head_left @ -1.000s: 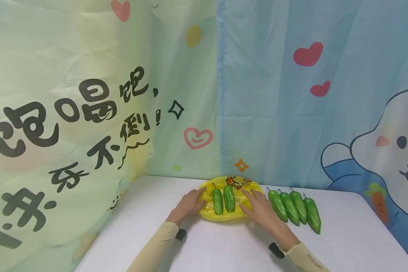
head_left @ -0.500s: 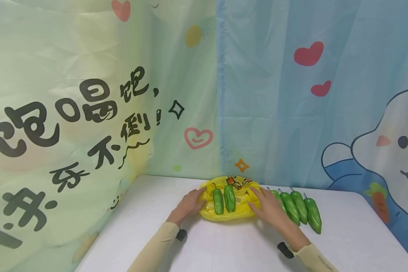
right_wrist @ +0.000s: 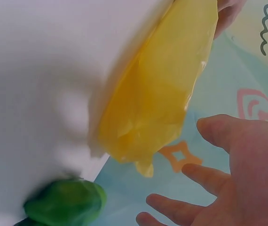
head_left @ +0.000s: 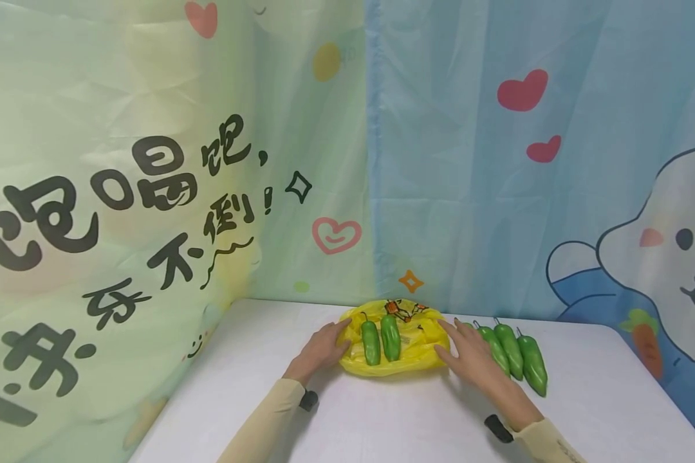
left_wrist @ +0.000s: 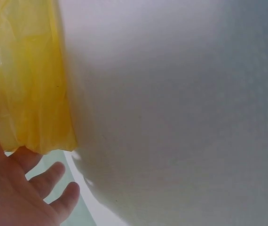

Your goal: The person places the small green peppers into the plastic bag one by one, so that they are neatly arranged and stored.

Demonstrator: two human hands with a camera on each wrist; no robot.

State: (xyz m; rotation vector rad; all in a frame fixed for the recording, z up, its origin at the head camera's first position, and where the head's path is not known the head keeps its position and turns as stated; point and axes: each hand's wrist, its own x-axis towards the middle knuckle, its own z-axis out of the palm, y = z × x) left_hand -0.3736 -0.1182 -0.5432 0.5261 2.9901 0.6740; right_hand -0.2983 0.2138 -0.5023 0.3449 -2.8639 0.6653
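Observation:
A yellow plastic bag [head_left: 414, 370] lies spread on the white table, its mouth facing up. Two green peppers [head_left: 371, 344] rest side by side in it. My left hand [head_left: 320, 347] is at the bag's left side, thumb and fingers apart; in the left wrist view its fingers spread loosely by the bag's edge [left_wrist: 35, 94]. Just off the bag's right side is my right hand [head_left: 469, 354], fingers spread with nothing in them, as the right wrist view also shows. Several more green peppers [head_left: 534, 366] lie in a row beyond the right hand, which partly covers them.
The white table [head_left: 370, 421] reaches back to printed curtains [head_left: 440, 161] standing close behind the bag. Another curtain [head_left: 121, 257] lines the left side. Dark wrist straps [head_left: 498, 429] sit below both hands.
My right hand has moved right, from over the bag's right edge to just outside it, now covering more of the pepper row. The left hand stays in place.

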